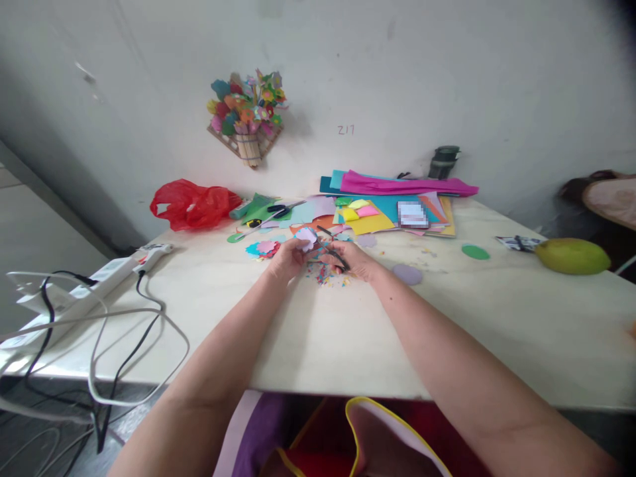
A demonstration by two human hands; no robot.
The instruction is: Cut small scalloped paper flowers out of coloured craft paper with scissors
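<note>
My left hand (289, 258) pinches a pale lilac paper flower (306, 237) with a scalloped edge. Fingers of my right hand (355, 259) are wrapped round the dark handles of a pair of scissors (340, 260), whose blades point left toward the flower. Whether the blades touch the paper I cannot tell. Below both hands lie many tiny coloured paper scraps (325, 277). Beside my left hand rest cut paper flowers (263, 248) in pink, red and blue. A lilac paper circle (407, 274) lies right of my right hand.
Behind my hands are stacked coloured sheets (382, 218), a second pair of scissors (281, 211) and a red plastic bag (193, 205). A power strip (112, 275) with loose cables runs along the left. At right are a green paper oval (476, 252) and a yellow-green fruit (571, 256).
</note>
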